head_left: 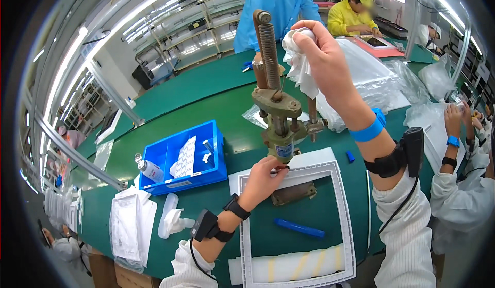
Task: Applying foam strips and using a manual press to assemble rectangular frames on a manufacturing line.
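A green hand press (276,102) with a tall coil spring stands in the middle. Raised beside its upper part, my right hand (327,61) is closed round a crumpled white cloth (301,71); whether a press handle is inside the cloth is hidden. Under the press head, my left hand (261,181) pinches at the far edge of a white rectangular frame (341,205); what is between its fingertips is too small to make out. The frame lies around the dark press base (294,194) and a blue pen-like tool (299,228), over white foam strips (289,265).
Left of the press sits a blue divided bin (211,172) with a bottle (150,170) and papers. Nearer are a paper stack (125,226) and a clear tray (167,216). Plastic-wrapped sheets (361,81) lie at far right. Co-workers in blue (278,4) and yellow (343,19) are across the table.
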The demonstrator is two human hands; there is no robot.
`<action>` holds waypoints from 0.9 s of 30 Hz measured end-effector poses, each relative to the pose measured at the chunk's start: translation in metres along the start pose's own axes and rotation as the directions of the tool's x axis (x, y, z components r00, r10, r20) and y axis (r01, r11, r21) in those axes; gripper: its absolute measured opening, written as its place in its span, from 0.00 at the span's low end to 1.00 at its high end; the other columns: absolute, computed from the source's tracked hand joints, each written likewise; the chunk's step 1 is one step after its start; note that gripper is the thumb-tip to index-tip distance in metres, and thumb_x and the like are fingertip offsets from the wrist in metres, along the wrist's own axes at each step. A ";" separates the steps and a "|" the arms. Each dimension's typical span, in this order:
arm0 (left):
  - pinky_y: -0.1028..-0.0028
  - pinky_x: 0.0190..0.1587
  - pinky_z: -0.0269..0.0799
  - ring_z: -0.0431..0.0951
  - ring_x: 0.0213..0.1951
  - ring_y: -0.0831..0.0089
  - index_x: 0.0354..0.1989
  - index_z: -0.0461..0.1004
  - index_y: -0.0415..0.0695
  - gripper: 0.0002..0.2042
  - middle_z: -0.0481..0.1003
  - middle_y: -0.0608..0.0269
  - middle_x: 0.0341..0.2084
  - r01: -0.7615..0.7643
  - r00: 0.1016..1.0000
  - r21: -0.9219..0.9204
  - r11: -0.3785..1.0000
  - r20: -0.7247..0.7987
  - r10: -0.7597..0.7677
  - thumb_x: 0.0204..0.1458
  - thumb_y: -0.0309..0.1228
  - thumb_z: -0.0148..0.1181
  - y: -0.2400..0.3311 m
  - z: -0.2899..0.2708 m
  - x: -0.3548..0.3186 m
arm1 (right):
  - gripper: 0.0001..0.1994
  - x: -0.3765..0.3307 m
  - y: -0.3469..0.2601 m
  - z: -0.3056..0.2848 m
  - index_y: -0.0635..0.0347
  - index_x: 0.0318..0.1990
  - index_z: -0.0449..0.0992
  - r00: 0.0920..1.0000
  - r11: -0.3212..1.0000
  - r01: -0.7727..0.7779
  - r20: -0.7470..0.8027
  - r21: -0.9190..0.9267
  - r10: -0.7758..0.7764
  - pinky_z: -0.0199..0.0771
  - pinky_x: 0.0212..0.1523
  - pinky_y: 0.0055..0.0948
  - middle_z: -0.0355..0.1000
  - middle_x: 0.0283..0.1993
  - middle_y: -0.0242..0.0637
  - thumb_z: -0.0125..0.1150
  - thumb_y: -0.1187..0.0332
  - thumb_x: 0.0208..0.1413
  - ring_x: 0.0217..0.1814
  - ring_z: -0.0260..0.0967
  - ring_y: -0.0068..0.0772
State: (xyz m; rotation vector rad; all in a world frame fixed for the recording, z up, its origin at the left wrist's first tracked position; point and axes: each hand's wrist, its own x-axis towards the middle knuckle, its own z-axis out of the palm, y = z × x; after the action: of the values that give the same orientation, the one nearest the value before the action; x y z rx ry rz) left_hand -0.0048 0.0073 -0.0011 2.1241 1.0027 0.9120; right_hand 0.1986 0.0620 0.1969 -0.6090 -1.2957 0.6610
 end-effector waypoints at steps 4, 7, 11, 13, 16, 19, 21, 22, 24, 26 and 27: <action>0.69 0.44 0.77 0.82 0.38 0.64 0.42 0.78 0.35 0.11 0.79 0.54 0.37 -0.001 1.000 0.015 1.000 -0.003 0.001 0.51 0.24 0.64 0.002 0.003 -0.001 | 0.10 -0.014 -0.013 -0.001 0.60 0.47 0.73 1.000 0.999 0.027 -0.015 -0.029 -0.028 0.72 0.33 0.20 0.73 0.37 0.33 0.55 0.65 0.62 0.33 0.70 0.18; 0.69 0.44 0.78 0.82 0.39 0.64 0.43 0.78 0.35 0.11 0.79 0.53 0.36 -0.038 0.999 0.002 0.999 -0.018 0.038 0.51 0.24 0.65 -0.001 0.005 -0.002 | 0.10 -0.033 -0.029 0.000 0.60 0.47 0.72 0.997 0.998 0.063 -0.033 -0.014 -0.064 0.72 0.33 0.20 0.73 0.38 0.33 0.54 0.66 0.62 0.35 0.70 0.17; 0.68 0.44 0.79 0.83 0.38 0.63 0.41 0.78 0.34 0.10 0.80 0.53 0.34 -0.019 1.000 0.027 0.999 -0.001 0.019 0.51 0.25 0.65 0.002 0.002 -0.001 | 0.07 -0.062 -0.046 -0.003 0.59 0.46 0.71 0.992 0.993 0.109 -0.058 -0.044 -0.112 0.69 0.35 0.18 0.70 0.38 0.30 0.53 0.68 0.63 0.37 0.66 0.15; 0.68 0.43 0.80 0.83 0.36 0.62 0.38 0.78 0.34 0.09 0.80 0.52 0.32 0.011 1.000 0.007 1.000 -0.020 -0.011 0.51 0.25 0.66 0.001 0.000 -0.001 | 0.05 -0.078 -0.051 0.002 0.60 0.44 0.70 0.985 0.989 0.137 -0.096 -0.055 -0.142 0.66 0.35 0.17 0.66 0.37 0.28 0.53 0.70 0.64 0.37 0.62 0.13; 0.68 0.41 0.79 0.83 0.34 0.62 0.36 0.79 0.33 0.08 0.80 0.52 0.31 -0.007 0.999 0.024 1.000 -0.041 0.008 0.50 0.26 0.66 -0.001 -0.001 -0.001 | 0.04 -0.100 -0.053 -0.002 0.60 0.43 0.69 0.980 0.984 0.170 -0.095 -0.050 -0.174 0.65 0.35 0.16 0.66 0.37 0.28 0.53 0.72 0.64 0.36 0.62 0.13; 0.69 0.41 0.79 0.82 0.34 0.62 0.35 0.79 0.33 0.09 0.80 0.52 0.31 -0.022 0.999 0.069 0.997 -0.047 0.026 0.50 0.26 0.66 0.003 -0.004 0.000 | 0.04 -0.122 -0.052 -0.013 0.61 0.41 0.69 0.982 0.982 0.163 -0.082 -0.095 -0.171 0.64 0.35 0.18 0.67 0.38 0.29 0.52 0.71 0.63 0.36 0.62 0.14; 0.69 0.41 0.79 0.82 0.33 0.62 0.35 0.79 0.33 0.09 0.80 0.52 0.31 -0.019 0.999 0.057 0.998 -0.044 0.021 0.50 0.26 0.66 0.004 -0.001 0.003 | 0.05 -0.132 -0.051 -0.018 0.62 0.39 0.70 0.974 0.973 0.206 -0.076 -0.107 -0.215 0.64 0.35 0.19 0.70 0.37 0.32 0.51 0.71 0.62 0.35 0.63 0.16; 0.69 0.41 0.79 0.82 0.33 0.62 0.35 0.79 0.33 0.09 0.80 0.52 0.31 -0.013 0.999 0.048 0.999 -0.041 0.015 0.49 0.26 0.67 0.004 0.001 0.003 | 0.05 -0.137 -0.050 -0.020 0.62 0.39 0.70 0.973 0.972 0.207 -0.076 -0.111 -0.216 0.64 0.35 0.19 0.70 0.37 0.32 0.51 0.71 0.62 0.35 0.63 0.16; 0.69 0.40 0.79 0.82 0.33 0.61 0.35 0.79 0.33 0.09 0.80 0.52 0.31 -0.012 0.999 0.056 0.998 -0.050 0.015 0.49 0.26 0.67 0.002 0.000 0.001 | 0.04 -0.147 -0.046 -0.021 0.62 0.38 0.70 0.962 0.960 0.258 -0.064 -0.112 -0.266 0.65 0.36 0.20 0.71 0.37 0.34 0.50 0.71 0.62 0.34 0.63 0.17; 0.69 0.40 0.79 0.82 0.34 0.61 0.35 0.79 0.33 0.09 0.80 0.52 0.32 -0.011 0.998 0.062 0.998 -0.060 0.015 0.49 0.27 0.67 0.000 0.000 0.000 | 0.05 -0.164 -0.048 -0.020 0.63 0.35 0.70 0.971 0.971 0.207 -0.098 -0.117 -0.218 0.67 0.38 0.23 0.72 0.35 0.37 0.49 0.73 0.60 0.34 0.65 0.21; 0.69 0.40 0.79 0.82 0.34 0.61 0.36 0.79 0.33 0.10 0.81 0.52 0.32 -0.014 0.997 0.056 0.998 -0.073 0.018 0.49 0.27 0.68 -0.002 0.001 0.000 | 0.05 -0.171 -0.045 -0.024 0.64 0.34 0.70 0.965 0.963 0.250 -0.052 -0.097 -0.256 0.69 0.40 0.27 0.72 0.33 0.37 0.49 0.73 0.59 0.33 0.66 0.24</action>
State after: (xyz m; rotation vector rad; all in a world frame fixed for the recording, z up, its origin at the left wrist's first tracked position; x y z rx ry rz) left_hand -0.0048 0.0080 -0.0030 2.1611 1.0606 0.9877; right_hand 0.2021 -0.0950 0.1133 -0.5218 -1.3208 0.3714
